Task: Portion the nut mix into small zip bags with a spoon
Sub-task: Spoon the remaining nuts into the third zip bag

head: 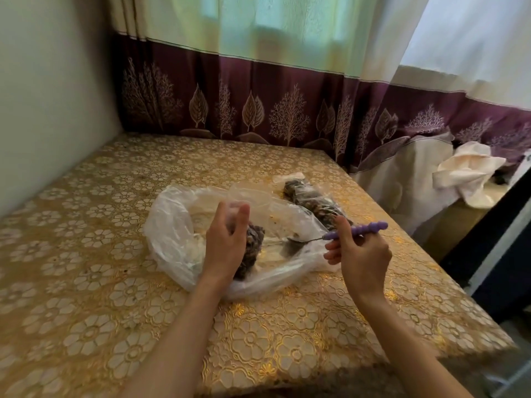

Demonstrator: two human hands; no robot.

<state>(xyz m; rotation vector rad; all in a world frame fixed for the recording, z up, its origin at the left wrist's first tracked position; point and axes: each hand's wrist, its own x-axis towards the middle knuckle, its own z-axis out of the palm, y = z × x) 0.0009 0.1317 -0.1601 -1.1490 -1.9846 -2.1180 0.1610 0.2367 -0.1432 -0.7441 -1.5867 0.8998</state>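
Observation:
A large clear plastic bag (172, 225) lies open on the table, nearly empty with crumbs inside. Over it my left hand (225, 242) holds a small zip bag (253, 248) filled with dark nut mix, fingers around its open top. My right hand (359, 254) grips a spoon (356, 232) by its purple beaded handle; the metal bowl points left over the big bag and looks empty. Two filled small bags (313, 201) lie side by side on the table behind my right hand.
The table (86, 254) has a gold floral cloth and stands against a wall on the left and a purple-patterned curtain (258, 104) at the back. A cloth-covered piece of furniture (402, 179) with crumpled white fabric (468, 173) stands to the right.

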